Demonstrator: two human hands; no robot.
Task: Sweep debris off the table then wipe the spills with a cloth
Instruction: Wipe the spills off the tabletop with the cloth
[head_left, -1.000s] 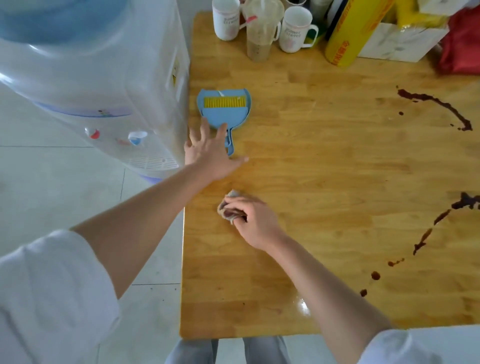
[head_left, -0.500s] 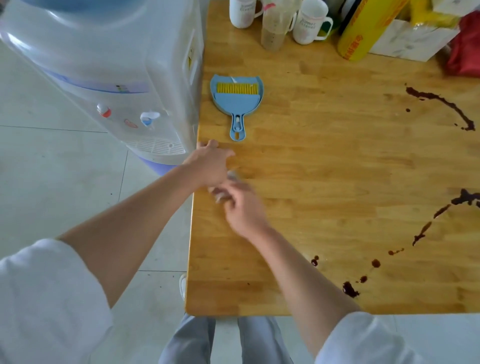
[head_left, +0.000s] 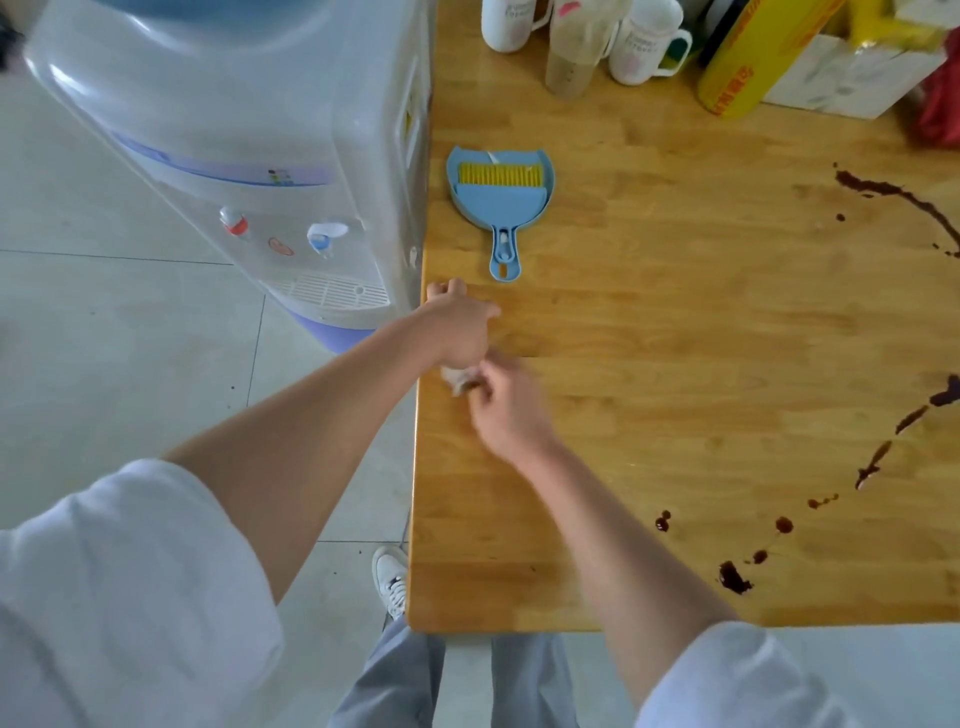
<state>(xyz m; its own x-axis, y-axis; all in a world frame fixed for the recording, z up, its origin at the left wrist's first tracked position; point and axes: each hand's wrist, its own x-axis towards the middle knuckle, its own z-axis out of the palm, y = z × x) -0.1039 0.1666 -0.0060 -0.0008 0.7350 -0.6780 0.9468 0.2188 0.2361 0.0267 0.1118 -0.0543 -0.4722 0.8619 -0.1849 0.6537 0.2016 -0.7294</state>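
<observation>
1. Since a second ago the left hand (head_left: 460, 327) has pulled back from the dustpan's handle to the left edge of the surface (head_left: 675, 338), and the right hand (head_left: 506, 410) has slid up to meet it.
2. Both hands now sit together over a small crumpled cloth (head_left: 460, 382), greyish, lying near that left edge.
3. The right hand's fingers are curled onto the cloth and look to be pinching it; motion blur makes the exact grip hard to read.
4. The left hand is knuckles-up with fingers bent, right above the cloth. Whether it has hold of the cloth, I cannot tell.
5. The blue dustpan (head_left: 501, 205) lies flat just beyond the hands, handle pointing toward the person, with a yellow-bristled brush (head_left: 497, 174) nested in it.
6. Dark brown spills (head_left: 883, 457) streak the right side of the surface, well apart from the hands, with more drops (head_left: 732, 577) near the front edge.
7. Mugs (head_left: 641, 47) stand at the far edge.
</observation>
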